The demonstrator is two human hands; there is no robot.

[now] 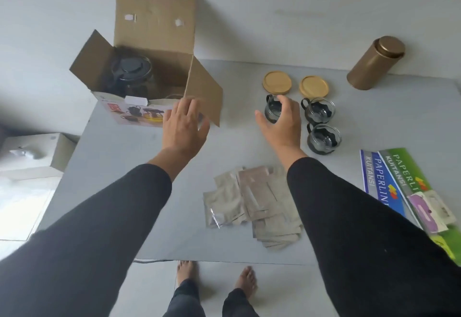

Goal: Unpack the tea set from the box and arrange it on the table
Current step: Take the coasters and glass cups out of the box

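An open cardboard box point(154, 29) stands at the table's far left corner, with a dark glass teapot point(134, 72) inside. My left hand point(183, 127) hovers with fingers spread just in front of the box's right flap, holding nothing. My right hand point(284, 124) is cupped around a glass cup with a black holder point(272, 110) that sits on the table. Two matching cups point(318, 109) point(324, 139) stand to its right. Behind the cups lie two round wooden lids point(277, 83) point(313, 87).
A gold tin point(376, 63) stands at the far right by the wall. Several silver sachets point(249, 202) lie in a pile near the front edge of the grey table point(124, 192). Green and blue receipt books point(399, 182) lie at the right edge. A white box point(37, 152) sits on the floor to the left.
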